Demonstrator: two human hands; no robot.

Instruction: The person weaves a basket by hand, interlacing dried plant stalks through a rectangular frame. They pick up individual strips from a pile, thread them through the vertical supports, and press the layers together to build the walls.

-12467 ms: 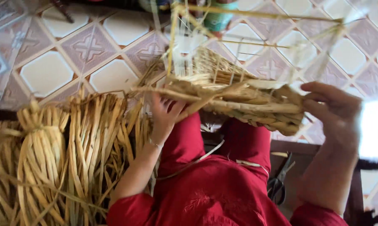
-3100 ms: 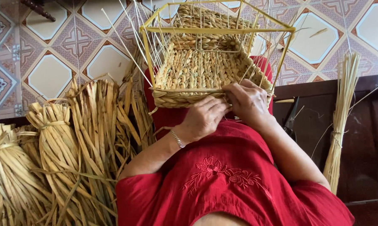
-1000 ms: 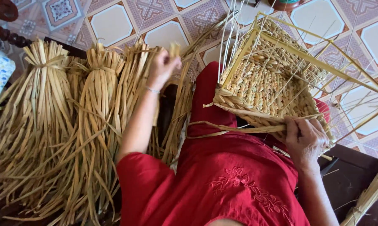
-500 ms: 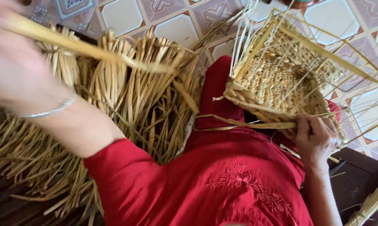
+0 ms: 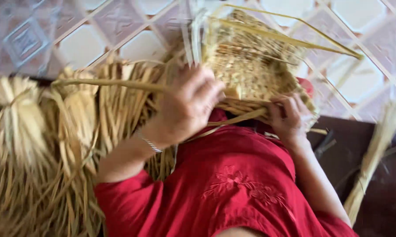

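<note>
Straw basket [image 5: 255,74] rests tilted on the red lap, its woven wall facing the person; right hand [image 5: 290,118], fingers clamped on the near rim, steadies it while left hand [image 5: 187,105], fingers closed on a long reed [image 5: 106,83], brings that reed against the rim from the bundles [image 5: 44,145] left of the basket

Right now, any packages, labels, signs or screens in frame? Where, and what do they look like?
None in view: no package, label, sign or screen.
What is there: a half-woven yellow straw basket on a wire frame, held at its near edge by the right hand, with the left hand beside it.
Tied bundles of dried tan straw lie at the left.
</note>
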